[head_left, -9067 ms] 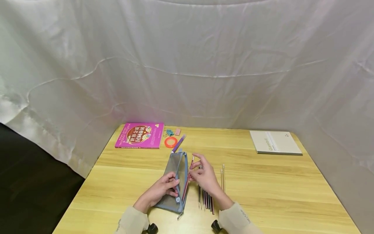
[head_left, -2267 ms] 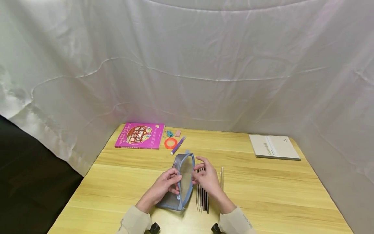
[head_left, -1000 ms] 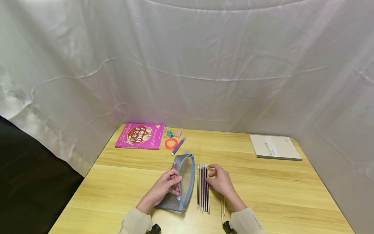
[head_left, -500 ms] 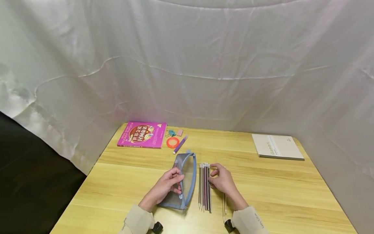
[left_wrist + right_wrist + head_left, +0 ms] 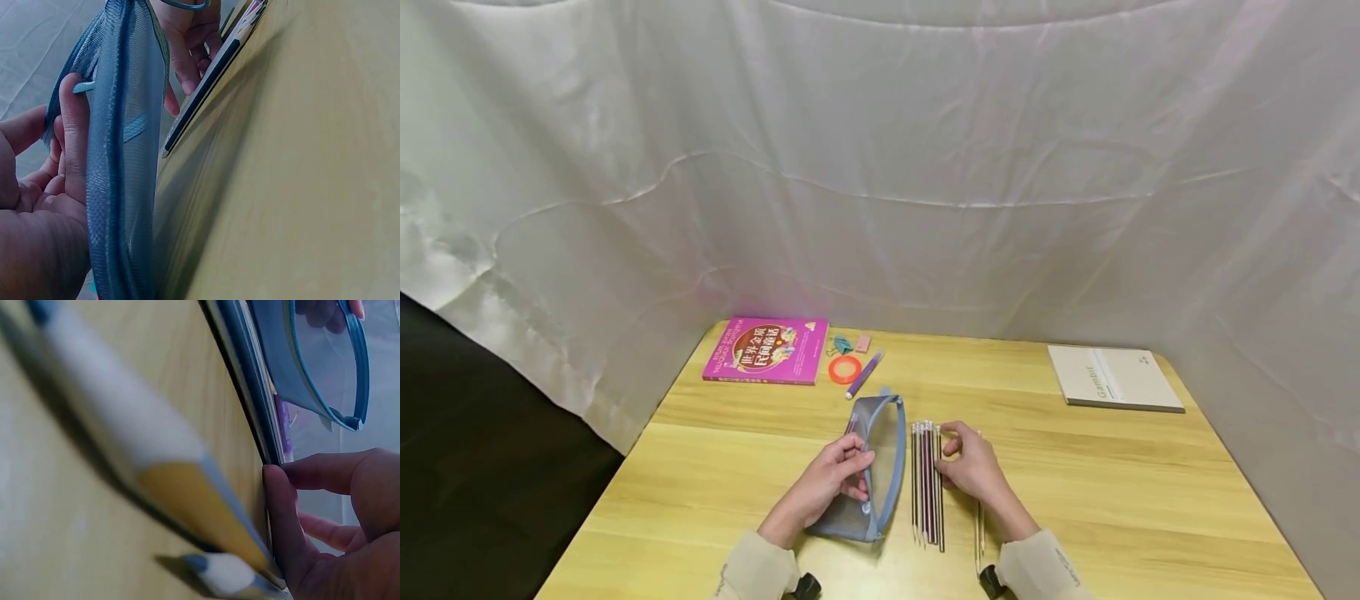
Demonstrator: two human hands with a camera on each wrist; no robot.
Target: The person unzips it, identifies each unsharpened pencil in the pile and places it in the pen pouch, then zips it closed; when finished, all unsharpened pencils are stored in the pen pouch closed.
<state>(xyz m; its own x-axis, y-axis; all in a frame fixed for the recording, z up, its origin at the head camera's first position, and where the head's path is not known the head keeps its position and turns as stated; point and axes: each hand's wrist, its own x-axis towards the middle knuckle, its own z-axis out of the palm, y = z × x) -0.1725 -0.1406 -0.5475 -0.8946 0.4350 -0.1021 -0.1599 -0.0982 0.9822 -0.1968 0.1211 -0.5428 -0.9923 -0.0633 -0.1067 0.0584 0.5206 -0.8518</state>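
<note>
In the head view my left hand (image 5: 835, 475) holds the unzipped side of a blue-grey mesh pencil case (image 5: 891, 500), its mouth gaping to the right. A dark reddish strip shows through the mesh beside the fingers. Just right of the case, several dark striped pencils (image 5: 927, 500) lie in a row, white-tipped ends away from me. My right hand (image 5: 976, 467) pinches the rightmost pencil (image 5: 253, 406) near its far end, thumb and forefinger meeting on it in the right wrist view. Under my right forearm lie gold-coloured pencils (image 5: 980, 529), partly hidden.
Behind the case are a purple marker (image 5: 865, 375), an orange tape roll (image 5: 845, 369), teal binder clips (image 5: 842, 344) and a pink eraser (image 5: 863, 342). A pink book (image 5: 805, 354) lies at the back left, a pale notebook (image 5: 1120, 379) at the back right. Grey curtains (image 5: 925, 250) enclose the wooden table (image 5: 1112, 492).
A reddish pencil in my right hand went into the case mouth, and that hand then let go of the case rim and moved right to the row. My left hand keeps holding the case.
</note>
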